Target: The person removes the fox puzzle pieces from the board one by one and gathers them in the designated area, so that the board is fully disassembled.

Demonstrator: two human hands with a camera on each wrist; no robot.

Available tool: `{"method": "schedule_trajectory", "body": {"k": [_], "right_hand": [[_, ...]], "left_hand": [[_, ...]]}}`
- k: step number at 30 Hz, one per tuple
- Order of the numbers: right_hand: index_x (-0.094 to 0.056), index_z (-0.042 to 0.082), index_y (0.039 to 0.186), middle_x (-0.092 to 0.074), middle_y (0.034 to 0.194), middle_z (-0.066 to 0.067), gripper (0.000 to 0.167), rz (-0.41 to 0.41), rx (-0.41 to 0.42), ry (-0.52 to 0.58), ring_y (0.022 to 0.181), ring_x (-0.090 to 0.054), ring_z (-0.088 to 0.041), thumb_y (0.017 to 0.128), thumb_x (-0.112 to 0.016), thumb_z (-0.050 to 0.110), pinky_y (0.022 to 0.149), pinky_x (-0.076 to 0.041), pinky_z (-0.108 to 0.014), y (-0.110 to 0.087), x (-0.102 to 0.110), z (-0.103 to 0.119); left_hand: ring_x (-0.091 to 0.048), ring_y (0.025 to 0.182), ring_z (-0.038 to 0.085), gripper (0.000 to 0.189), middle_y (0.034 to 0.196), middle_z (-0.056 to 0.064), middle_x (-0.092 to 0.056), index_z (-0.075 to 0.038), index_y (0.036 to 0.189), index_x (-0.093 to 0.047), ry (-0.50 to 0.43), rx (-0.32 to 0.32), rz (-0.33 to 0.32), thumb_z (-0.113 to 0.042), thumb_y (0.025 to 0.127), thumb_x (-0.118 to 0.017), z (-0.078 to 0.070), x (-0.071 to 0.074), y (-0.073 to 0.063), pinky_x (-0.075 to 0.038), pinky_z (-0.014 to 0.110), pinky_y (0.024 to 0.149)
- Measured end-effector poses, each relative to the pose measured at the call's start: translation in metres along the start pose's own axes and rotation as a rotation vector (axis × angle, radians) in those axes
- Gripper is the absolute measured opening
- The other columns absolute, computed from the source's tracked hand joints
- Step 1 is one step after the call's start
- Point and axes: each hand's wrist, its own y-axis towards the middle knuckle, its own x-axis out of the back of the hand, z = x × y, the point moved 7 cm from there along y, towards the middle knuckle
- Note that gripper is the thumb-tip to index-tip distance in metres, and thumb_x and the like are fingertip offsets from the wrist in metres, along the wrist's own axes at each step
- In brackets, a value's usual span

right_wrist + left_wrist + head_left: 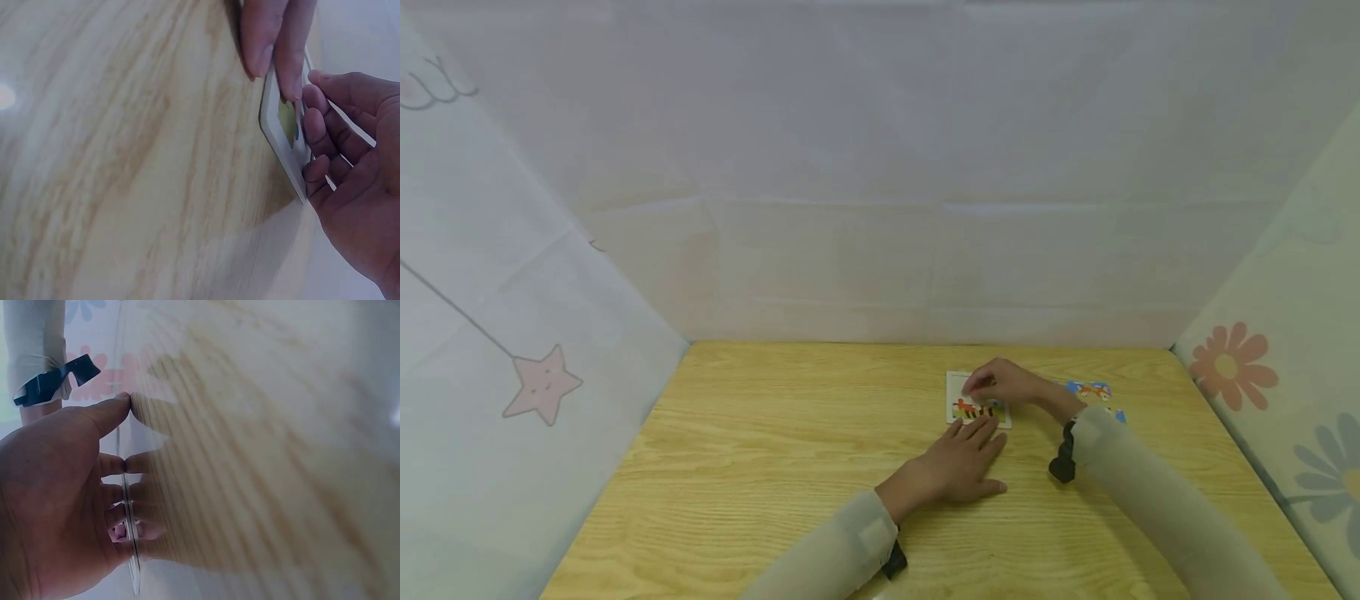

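A small jigsaw puzzle board [950,400] with a white frame lies on the table, with orange, striped and green picture parts in its lower half. My left hand [966,462] is spread palm down, its fingertips resting on the board's near edge. The right hand [1003,382] bends over the board from the right, thumb and fingertips close together at its surface. Whether a piece is between them is hidden. In the right wrist view, the curled right fingers [317,128] meet the board [284,140], and two left fingertips [290,87] touch its frame.
Loose puzzle pieces [1092,390] with blue and orange print lie right of the board, partly behind the right wrist. The wooden table [760,467] is bounded by pale printed cloth [850,250] at the back and both sides.
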Motion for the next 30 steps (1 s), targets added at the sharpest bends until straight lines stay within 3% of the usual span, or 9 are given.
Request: {"method": "schedule_trajectory", "body": {"k": [4,9,24,30], "right_hand": [[-0.075,-0.007,0.121,-0.076,0.113,-0.021,0.022,0.016,0.048,0.027,0.092,-0.071,-0.022,0.106,-0.062,0.002,0.082,-0.060,-0.031,-0.0007,-0.0029,0.0066],[-0.075,-0.007,0.121,-0.075,0.108,-0.020,0.021,0.031,0.058,0.042,0.080,-0.065,-0.021,0.106,-0.061,0.000,0.074,-0.058,-0.032,0.0012,-0.0072,0.0079],[-0.076,0.002,0.118,-0.074,0.105,-0.011,0.018,0.036,-0.021,0.048,0.085,-0.065,-0.018,0.108,-0.061,0.007,0.076,-0.056,-0.031,0.0048,-0.0103,0.0009],[-0.075,0.000,0.115,-0.074,0.103,-0.016,0.016,0.030,-0.006,0.106,0.086,-0.068,-0.025,0.107,-0.063,0.007,0.075,-0.057,-0.032,0.0055,-0.0107,0.0015]], "left_hand": [[-0.012,0.164,0.019,0.081,0.178,0.002,-0.013,-0.021,0.171,-0.022,-0.001,-0.001,0.009,-0.068,0.108,-0.039,-0.0013,0.0010,-0.0013,-0.024,0.046,0.130],[-0.012,0.164,0.020,0.080,0.178,0.003,-0.013,-0.020,0.171,-0.022,0.001,-0.009,0.013,-0.066,0.108,-0.040,-0.0021,0.0025,-0.0028,-0.024,0.048,0.130],[-0.013,0.164,0.024,0.079,0.178,0.007,-0.013,-0.016,0.171,-0.023,-0.033,-0.035,0.003,-0.061,0.109,-0.043,-0.0009,0.0054,-0.0042,-0.024,0.050,0.130],[-0.013,0.164,0.023,0.079,0.178,0.006,-0.014,-0.016,0.171,-0.023,-0.027,-0.032,0.012,-0.062,0.109,-0.043,-0.0009,0.0062,-0.0037,-0.024,0.049,0.130]]}}
